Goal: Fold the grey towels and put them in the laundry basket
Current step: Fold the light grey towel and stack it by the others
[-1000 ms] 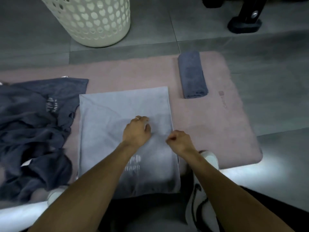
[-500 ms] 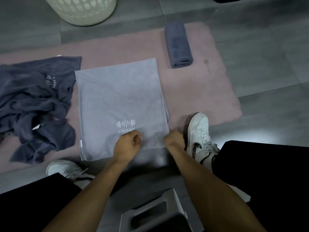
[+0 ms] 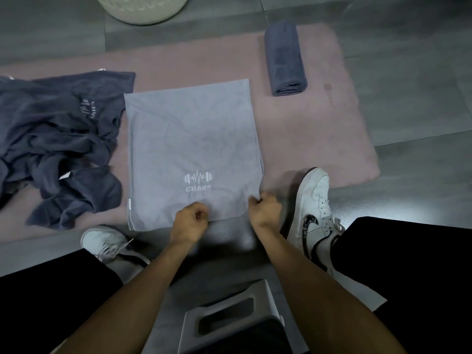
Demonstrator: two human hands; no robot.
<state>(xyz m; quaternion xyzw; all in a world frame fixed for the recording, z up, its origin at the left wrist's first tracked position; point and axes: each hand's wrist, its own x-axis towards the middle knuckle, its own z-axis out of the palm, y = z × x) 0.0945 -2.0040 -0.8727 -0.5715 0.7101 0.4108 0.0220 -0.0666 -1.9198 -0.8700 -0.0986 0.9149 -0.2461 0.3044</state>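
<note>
Pale grey terry cloth, the flat folded light grey towel [image 3: 191,149] with a white barbell logo, is lying squared up on the dusty pink short-pile mat [image 3: 319,129], which is giving it a clean, soft bed off the grey tiled floor [image 3: 408,60]. Both hands are working its near hem: the left hand [image 3: 190,222] is curling its fingers onto the edge near the middle, seemingly pinching the cloth, and the right hand [image 3: 264,209] is clenching the near right corner. Holding two points along one hem looks like preparation for lifting that edge over for another fold. A dark grey rolled towel [image 3: 284,57] is sitting finished at the mat's far right, near the cream perforated plastic laundry basket [image 3: 143,8], but not yet in it. At the left, a crumpled heap of dark grey towels [image 3: 56,139] is waiting, limp and creased. White sneakers are flanking the towel's near edge.
</note>
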